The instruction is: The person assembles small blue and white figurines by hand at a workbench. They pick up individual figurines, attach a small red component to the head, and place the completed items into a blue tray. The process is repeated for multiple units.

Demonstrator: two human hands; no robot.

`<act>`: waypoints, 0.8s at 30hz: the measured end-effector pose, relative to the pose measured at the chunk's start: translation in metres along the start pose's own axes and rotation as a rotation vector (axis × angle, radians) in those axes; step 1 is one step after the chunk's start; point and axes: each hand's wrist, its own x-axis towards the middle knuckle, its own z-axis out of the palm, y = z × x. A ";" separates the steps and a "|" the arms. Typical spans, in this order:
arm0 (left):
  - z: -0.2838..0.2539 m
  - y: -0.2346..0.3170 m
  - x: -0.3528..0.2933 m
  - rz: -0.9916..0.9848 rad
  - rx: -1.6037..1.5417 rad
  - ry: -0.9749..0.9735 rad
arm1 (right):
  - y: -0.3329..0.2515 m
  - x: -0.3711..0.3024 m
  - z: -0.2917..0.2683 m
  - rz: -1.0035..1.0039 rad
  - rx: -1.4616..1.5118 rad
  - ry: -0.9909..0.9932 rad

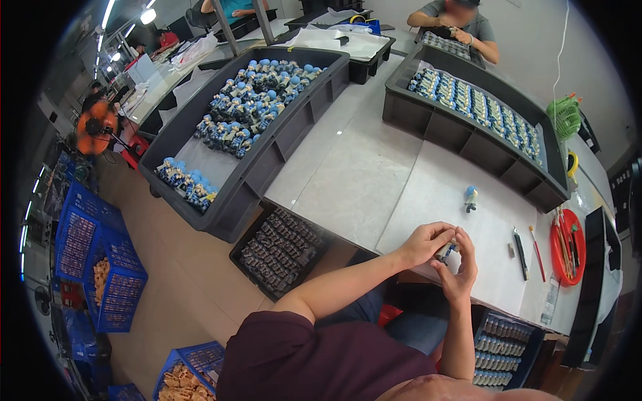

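Observation:
Close to the table's near edge, my left hand (426,244) and my right hand (461,273) come together around a small figurine (446,252). Its blue and pale parts show between my fingers; the rest of it is covered. The fingers of both hands are bent in and pinch it from either side. Just beyond my hands a second figurine (471,198) with a light blue top and dark base rests on the white sheet (428,194).
A black bin (294,127) heaped with blue-topped figurines stands left; another bin (461,144) holds rows of them. Right of my hands lie a dark pen-like tool (521,255), a red brush (538,254) and a red tray (583,257) of brushes. A co-worker (461,30) sits opposite.

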 end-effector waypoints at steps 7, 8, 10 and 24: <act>-0.002 -0.008 0.009 -0.028 -0.180 0.099 | 0.019 -0.008 0.001 0.471 0.476 0.086; -0.002 -0.007 0.008 -0.022 -0.180 0.099 | 0.017 -0.008 0.001 0.452 0.507 0.091; -0.001 0.000 0.004 -0.031 -0.178 0.149 | 0.012 -0.008 0.001 0.465 0.559 0.083; 0.000 0.009 0.006 -0.140 -0.220 0.154 | 0.011 -0.006 -0.001 0.516 0.504 0.088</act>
